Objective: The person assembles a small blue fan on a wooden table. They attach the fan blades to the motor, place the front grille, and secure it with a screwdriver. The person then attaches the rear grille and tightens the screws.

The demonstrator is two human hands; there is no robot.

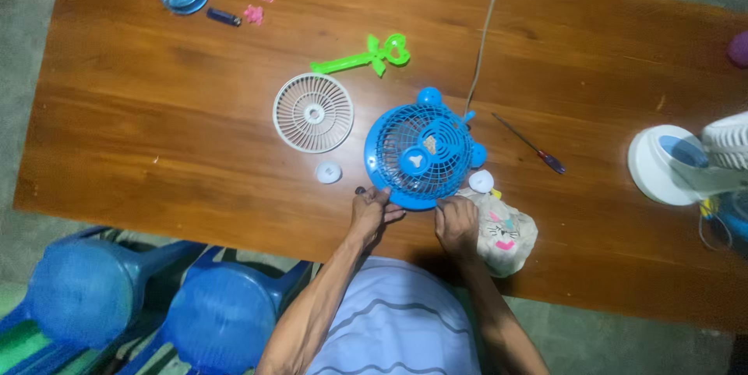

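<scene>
A small blue fan (421, 155) with a round grille and two ear-like knobs lies face up on the wooden table (195, 133). My left hand (371, 213) grips its near-left rim with curled fingers. At the near-right rim my right hand (456, 221) pinches the edge. A white round grille (313, 112) lies flat to the left of the fan, apart from it. Between the grille and my left hand sits a small white cap (328, 171).
A cloth pouch (508, 236) with a cat face lies under my right wrist. A screwdriver (531, 145) and a cord (485, 32) lie right of the fan, a green plastic wand (366, 57) behind it. A white fan base (676, 164) stands far right. Blue stools (156, 305) stand below the table's near edge.
</scene>
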